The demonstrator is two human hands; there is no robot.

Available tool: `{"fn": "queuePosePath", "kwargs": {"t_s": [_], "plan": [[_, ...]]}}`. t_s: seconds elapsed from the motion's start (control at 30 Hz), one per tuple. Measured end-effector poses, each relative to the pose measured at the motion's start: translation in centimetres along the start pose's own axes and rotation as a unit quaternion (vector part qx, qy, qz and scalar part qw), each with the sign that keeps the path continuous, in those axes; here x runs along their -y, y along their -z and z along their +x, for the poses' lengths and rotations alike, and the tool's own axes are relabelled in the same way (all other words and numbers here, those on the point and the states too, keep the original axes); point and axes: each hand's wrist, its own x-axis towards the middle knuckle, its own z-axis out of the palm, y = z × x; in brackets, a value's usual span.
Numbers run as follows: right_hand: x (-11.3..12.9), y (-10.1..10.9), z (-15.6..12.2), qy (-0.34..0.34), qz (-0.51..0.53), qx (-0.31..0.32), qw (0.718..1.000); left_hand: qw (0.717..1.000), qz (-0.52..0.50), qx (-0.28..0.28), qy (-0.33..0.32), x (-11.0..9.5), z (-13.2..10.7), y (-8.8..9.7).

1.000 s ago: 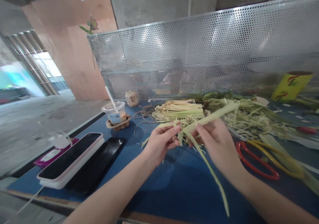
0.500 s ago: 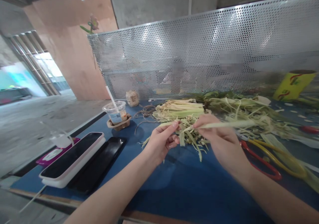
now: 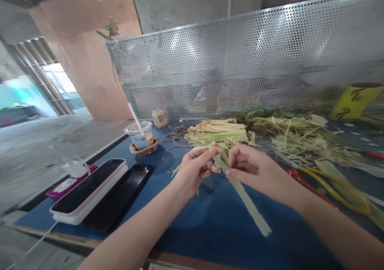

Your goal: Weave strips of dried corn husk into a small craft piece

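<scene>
My left hand [image 3: 196, 168] pinches a pale green corn husk strip [image 3: 247, 202] between thumb and forefinger, its other fingers curled. From there the flat strip slants down to the right over the table, its far end loose. My right hand [image 3: 250, 168] is beside it, fingers bent and apart from the thumb, whose tip touches or lies just over the strip. Behind both hands lies a stack of husk pieces [image 3: 216, 131], with small crumbly scraps partly hidden by the hands.
Scissors with a red handle [image 3: 303, 182] and a yellow-handled tool [image 3: 336, 192] lie right. Loose husks [image 3: 300, 138] and a yellow roll [image 3: 355, 102] are beyond. At left are a phone [image 3: 90, 188], a black tray [image 3: 120, 198], a drink cup [image 3: 141, 136] and brown cord [image 3: 177, 136].
My right hand has loosened its pinch and turned. The strip that stretched right through its fingers now hangs down towards the table's front. My left hand has barely moved.
</scene>
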Motion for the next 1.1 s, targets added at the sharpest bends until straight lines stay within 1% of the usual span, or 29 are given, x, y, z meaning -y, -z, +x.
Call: {"fn": "queuePosePath", "kwargs": {"t_s": [0.1, 0.17, 0.3, 0.47, 0.5, 0.57, 0.63, 0.7, 0.73, 0.77, 0.83, 0.9, 1.0, 1.1], "plan": [[-0.4, -0.7, 0.3, -0.040, 0.052, 0.016, 0.998, 1.000, 0.007, -0.005, 0.003, -0.2, -0.1, -0.1], [-0.6, -0.9, 0.4, -0.051, 0.043, 0.026, 0.997, 1.000, 0.013, -0.014, 0.009, -0.3, -0.2, -0.1], [-0.3, -0.8, 0.4, -0.057, -0.028, 0.017, 0.998, 1.000, 0.019, -0.023, 0.011, -0.4, -0.3, -0.1], [0.3, -0.6, 0.1, -0.081, 0.019, 0.009, 0.996, 0.999, 0.026, -0.016, -0.014, -0.2, -0.2, -0.1], [0.4, -0.5, 0.1, -0.070, 0.001, 0.002, 0.998, 0.999, 0.029, -0.019, -0.014, -0.2, -0.2, -0.1], [0.4, -0.2, 0.0, -0.025, -0.082, -0.026, 0.996, 0.999, 0.033, -0.027, -0.010, -0.1, -0.1, -0.2], [0.4, 0.2, 0.0, 0.033, -0.179, -0.076, 0.980, 0.999, 0.038, -0.030, -0.007, -0.1, -0.1, -0.2], [0.2, 0.6, 0.2, 0.071, -0.231, -0.121, 0.963, 0.999, 0.043, -0.023, -0.008, 0.0, -0.1, -0.2], [0.1, 0.7, 0.2, 0.076, -0.228, -0.133, 0.962, 0.999, 0.045, -0.018, -0.009, 0.0, -0.1, -0.2], [0.0, 0.8, 0.3, 0.072, -0.208, -0.133, 0.966, 0.999, 0.046, -0.014, -0.009, 0.0, -0.1, -0.2], [-0.2, 0.9, 0.5, 0.044, -0.141, -0.111, 0.983, 0.999, 0.046, -0.009, -0.007, 0.0, -0.2, -0.3], [-0.3, 0.9, 0.6, 0.013, -0.089, -0.085, 0.992, 0.999, 0.051, -0.006, 0.001, -0.1, -0.3, -0.3], [-0.2, 0.7, 0.6, -0.006, -0.063, -0.079, 0.995, 0.998, 0.067, -0.002, 0.017, -0.1, -0.4, -0.4], [0.1, 0.5, 0.5, -0.003, -0.044, -0.078, 0.996, 0.997, 0.075, 0.000, 0.015, -0.1, -0.4, -0.3]]}}
